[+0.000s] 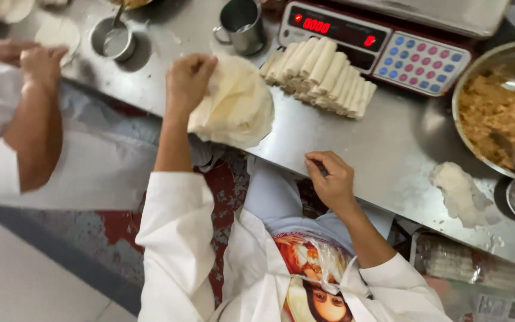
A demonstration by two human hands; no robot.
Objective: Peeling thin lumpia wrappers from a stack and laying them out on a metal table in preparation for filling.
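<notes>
Left hand [189, 80] closed on the top edge of a floppy stack of thin, pale wrappers [236, 107], lifted at the near edge of the steel table [353, 143]. Right hand [331, 179] resting on that edge, fingers curled, pinching nothing visible. Just beyond the wrappers: a tight row of smooth rolls [320, 74]. Further right: a round metal bowl [469, 80] of crumbly brown filling [499, 116]. Far left: a co-worker's hands [28, 59].

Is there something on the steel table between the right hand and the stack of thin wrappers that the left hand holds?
No, nothing visible. Only bare table lies between the right hand and the wrapper stack in the left hand. The row of rolls sits farther back.
</notes>
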